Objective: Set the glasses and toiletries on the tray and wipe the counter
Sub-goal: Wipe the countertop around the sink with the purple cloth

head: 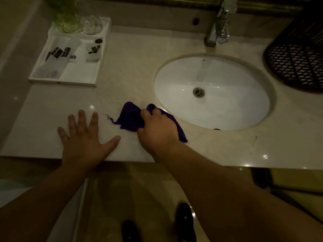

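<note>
A white tray stands at the counter's far left. It holds a green glass, a clear glass and several wrapped toiletries. My right hand grips a purple cloth on the beige marble counter, just left of the sink. My left hand rests flat on the counter near its front edge, fingers spread, holding nothing.
A white oval sink is set into the counter with a chrome tap behind it. A dark woven basket sits at the far right. Below the counter edge I see the floor and my black shoes.
</note>
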Demonstrator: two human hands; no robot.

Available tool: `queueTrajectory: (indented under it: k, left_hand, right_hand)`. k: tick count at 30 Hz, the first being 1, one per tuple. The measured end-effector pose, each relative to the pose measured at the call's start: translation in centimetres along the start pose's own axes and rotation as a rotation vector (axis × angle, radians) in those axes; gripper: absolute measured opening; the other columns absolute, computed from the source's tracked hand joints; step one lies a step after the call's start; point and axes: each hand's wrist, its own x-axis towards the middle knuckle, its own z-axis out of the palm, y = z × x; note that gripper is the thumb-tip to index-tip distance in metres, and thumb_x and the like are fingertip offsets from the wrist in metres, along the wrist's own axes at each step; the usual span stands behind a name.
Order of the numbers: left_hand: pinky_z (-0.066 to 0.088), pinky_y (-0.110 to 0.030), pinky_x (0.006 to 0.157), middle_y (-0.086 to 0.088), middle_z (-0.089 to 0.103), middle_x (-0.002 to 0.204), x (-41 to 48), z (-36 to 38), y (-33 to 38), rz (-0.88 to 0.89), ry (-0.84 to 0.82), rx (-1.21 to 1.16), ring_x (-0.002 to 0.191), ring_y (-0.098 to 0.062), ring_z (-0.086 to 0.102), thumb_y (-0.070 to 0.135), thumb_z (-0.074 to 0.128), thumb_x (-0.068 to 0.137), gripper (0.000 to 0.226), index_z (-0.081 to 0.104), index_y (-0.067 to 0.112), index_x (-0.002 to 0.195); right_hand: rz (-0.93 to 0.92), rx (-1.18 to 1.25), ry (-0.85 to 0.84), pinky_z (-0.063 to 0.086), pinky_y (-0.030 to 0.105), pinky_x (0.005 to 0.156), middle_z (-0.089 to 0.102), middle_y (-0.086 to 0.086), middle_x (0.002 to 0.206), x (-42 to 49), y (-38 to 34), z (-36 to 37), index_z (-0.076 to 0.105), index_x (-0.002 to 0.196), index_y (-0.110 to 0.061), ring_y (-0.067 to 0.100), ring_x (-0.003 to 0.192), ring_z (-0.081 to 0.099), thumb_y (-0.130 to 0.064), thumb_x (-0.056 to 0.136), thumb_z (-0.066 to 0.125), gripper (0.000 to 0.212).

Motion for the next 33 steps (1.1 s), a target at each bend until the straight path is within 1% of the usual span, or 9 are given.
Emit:
queueTrajectory:
  k: [2, 6, 9, 12, 15, 19, 22, 27, 33]
  left_hand:
    - [0.003, -0.066, 0.115, -0.013, 0.003, 0.167, -0.1, -0.2, 0.0, 0.001, -0.001, -0.006, 0.151, -0.038, 0.001, 0.096, 0.023, 0.076, 0.109, 0.002, 0.030, 0.159]
    - [-0.001, -0.065, 0.115, -0.012, -0.001, 0.168, -0.2, -0.7, 0.4, 0.004, -0.028, -0.013, 0.152, -0.037, -0.003, 0.098, 0.021, 0.074, 0.111, 0.000, 0.030, 0.159]
    - [-0.002, -0.067, 0.115, -0.007, -0.008, 0.168, 0.0, -1.3, 0.3, 0.013, -0.080, -0.014, 0.151, -0.037, -0.007, 0.099, 0.018, 0.073, 0.113, -0.005, 0.030, 0.159]
    - [0.001, -0.069, 0.116, -0.002, -0.014, 0.168, -0.3, -2.1, 1.7, 0.186, -0.115, -0.001, 0.152, -0.032, -0.011, 0.098, 0.017, 0.074, 0.108, -0.009, 0.035, 0.159]
    - [0.000, -0.068, 0.116, -0.002, -0.014, 0.168, -1.2, -2.6, 5.5, 0.340, -0.119, -0.025, 0.152, -0.028, -0.015, 0.097, 0.020, 0.075, 0.105, -0.007, 0.039, 0.159]
    - [-0.003, -0.070, 0.115, -0.002, -0.012, 0.168, -2.7, -2.2, 11.0, 0.325, -0.111, -0.065, 0.152, -0.027, -0.016, 0.099, 0.021, 0.074, 0.111, -0.007, 0.034, 0.159]
    - [-0.004, -0.072, 0.114, -0.005, -0.012, 0.168, -3.4, -1.7, 13.0, 0.296, -0.095, -0.022, 0.152, -0.032, -0.016, 0.100, 0.017, 0.072, 0.113, -0.008, 0.033, 0.159]
    - [-0.001, -0.072, 0.113, -0.006, -0.011, 0.168, -3.5, -1.7, 13.2, 0.293, -0.089, 0.009, 0.152, -0.036, -0.013, 0.099, 0.017, 0.073, 0.108, -0.007, 0.038, 0.159]
    - [-0.005, -0.070, 0.114, -0.004, -0.016, 0.168, -3.7, -1.9, 15.0, 0.276, -0.112, 0.008, 0.151, -0.036, -0.017, 0.099, 0.017, 0.073, 0.107, -0.009, 0.039, 0.158]
  right_hand:
    - [0.003, -0.003, -0.001, 0.045, 0.035, 0.054, 0.057, 0.008, 0.110, 0.4, 0.5, -0.2, 0.047, 0.132, -0.026, 0.020, 0.076, 0.050, -0.039, 0.095, 0.052, 0.039]
    - [0.029, 0.006, -0.013, 0.053, 0.038, 0.058, 0.055, 0.008, 0.109, 0.6, 0.8, -0.8, 0.047, 0.131, -0.025, 0.022, 0.079, 0.055, -0.039, 0.095, 0.052, 0.039]
    - [0.060, 0.005, -0.025, 0.054, 0.039, 0.057, 0.054, 0.008, 0.108, 0.0, 0.9, -1.2, 0.045, 0.132, -0.025, 0.022, 0.077, 0.056, -0.040, 0.096, 0.053, 0.040]
    - [0.089, 0.006, -0.028, 0.053, 0.038, 0.056, 0.054, 0.007, 0.107, -1.3, 1.7, -1.5, 0.044, 0.132, -0.026, 0.022, 0.076, 0.055, -0.040, 0.096, 0.053, 0.040]
    - [0.110, 0.011, -0.047, 0.051, 0.038, 0.057, 0.053, 0.009, 0.108, -2.7, 2.8, -1.8, 0.042, 0.133, -0.026, 0.022, 0.077, 0.054, -0.040, 0.095, 0.053, 0.042]
    - [0.149, 0.020, -0.053, 0.038, 0.033, 0.052, 0.052, 0.009, 0.108, -4.4, 4.8, -2.0, 0.043, 0.131, -0.026, 0.021, 0.075, 0.049, -0.037, 0.093, 0.056, 0.042]
    - [0.156, 0.020, -0.039, 0.035, 0.032, 0.051, 0.051, 0.008, 0.105, -5.5, 6.3, -2.1, 0.043, 0.129, -0.025, 0.020, 0.073, 0.048, -0.038, 0.093, 0.057, 0.041]
    - [0.151, 0.019, -0.026, 0.042, 0.033, 0.052, 0.051, 0.008, 0.106, -6.9, 8.9, -2.6, 0.041, 0.130, -0.026, 0.020, 0.074, 0.049, -0.040, 0.094, 0.055, 0.041]
    - [0.181, 0.039, -0.001, 0.048, 0.036, 0.056, 0.053, 0.008, 0.106, -8.8, 12.4, -3.8, 0.044, 0.131, -0.024, 0.022, 0.076, 0.051, -0.038, 0.093, 0.053, 0.041]
